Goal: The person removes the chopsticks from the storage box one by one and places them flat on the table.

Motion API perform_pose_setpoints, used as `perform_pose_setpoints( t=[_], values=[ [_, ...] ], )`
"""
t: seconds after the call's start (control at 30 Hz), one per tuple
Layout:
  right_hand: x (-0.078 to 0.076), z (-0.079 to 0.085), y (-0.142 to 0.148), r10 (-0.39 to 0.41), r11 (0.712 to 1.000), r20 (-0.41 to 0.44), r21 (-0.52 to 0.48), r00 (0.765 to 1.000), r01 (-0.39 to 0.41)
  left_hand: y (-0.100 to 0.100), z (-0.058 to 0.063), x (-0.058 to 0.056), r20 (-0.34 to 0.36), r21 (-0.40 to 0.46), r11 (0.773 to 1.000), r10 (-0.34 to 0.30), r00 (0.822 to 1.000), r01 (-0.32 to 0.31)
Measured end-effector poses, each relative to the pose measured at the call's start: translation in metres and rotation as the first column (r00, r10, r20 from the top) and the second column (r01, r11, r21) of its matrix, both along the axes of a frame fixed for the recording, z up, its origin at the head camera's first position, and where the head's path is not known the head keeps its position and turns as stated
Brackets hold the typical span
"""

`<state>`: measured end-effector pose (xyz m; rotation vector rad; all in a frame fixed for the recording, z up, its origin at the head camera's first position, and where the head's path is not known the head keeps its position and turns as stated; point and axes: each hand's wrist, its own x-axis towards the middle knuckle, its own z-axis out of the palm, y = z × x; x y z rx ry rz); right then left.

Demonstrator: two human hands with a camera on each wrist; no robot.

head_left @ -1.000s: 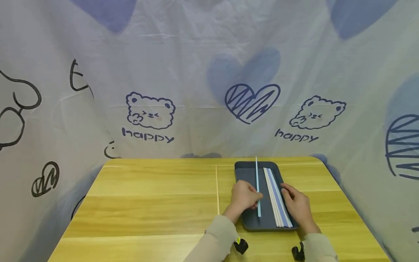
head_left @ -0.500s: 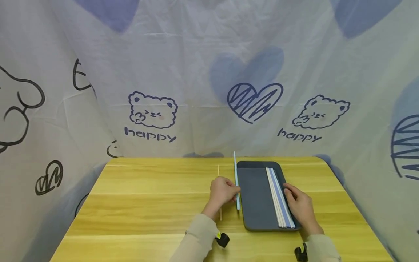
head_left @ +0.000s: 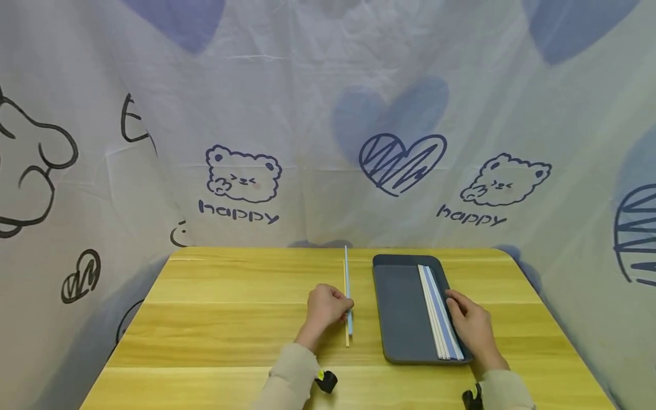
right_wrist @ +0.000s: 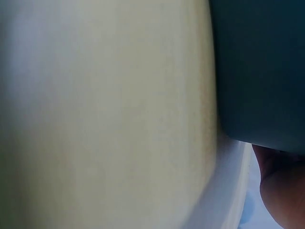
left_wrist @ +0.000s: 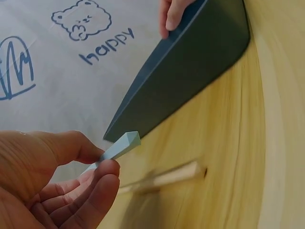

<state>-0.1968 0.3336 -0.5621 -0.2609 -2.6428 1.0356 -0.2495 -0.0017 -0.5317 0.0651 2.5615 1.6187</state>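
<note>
My left hand (head_left: 326,306) pinches a light blue chopstick (head_left: 349,285) between thumb and fingers, its thick faceted end (left_wrist: 125,145) towards me. The left wrist view shows it raised over the table, with a plain wooden chopstick (left_wrist: 178,175) lying below it. From the head view the two sticks run nearly side by side, left of the dark grey tray (head_left: 402,319). My right hand (head_left: 471,326) holds the tray's right rim, fingers over the edge; in the right wrist view little of that hand shows beside the tray's outer wall (right_wrist: 262,76).
Several white and blue chopsticks (head_left: 438,313) lie together along the right side of the tray. The wood-grain table (head_left: 230,319) extends to the left and ends at a printed cloth (head_left: 307,125) hanging behind it.
My left hand has carried the light blue chopstick left out of the tray, past its left rim, to beside the wooden chopstick. My right hand has stayed at the tray's right rim.
</note>
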Motion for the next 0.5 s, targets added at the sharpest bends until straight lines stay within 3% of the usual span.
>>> perform_pose_setpoints(
  t=[0.17,0.5],
  values=[
    [0.001,-0.001,0.0,-0.003,1.0,-0.002,0.002,1.0,0.003,-0.014,-0.006,0.001,-0.02,-0.022,1.0,0.01,1.0,-0.011],
    [0.001,-0.002,0.0,0.001,1.0,-0.024,0.014,1.0,0.0,-0.029,-0.013,0.002,0.015,-0.056,0.998,0.004,1.0,-0.004]
  ],
)
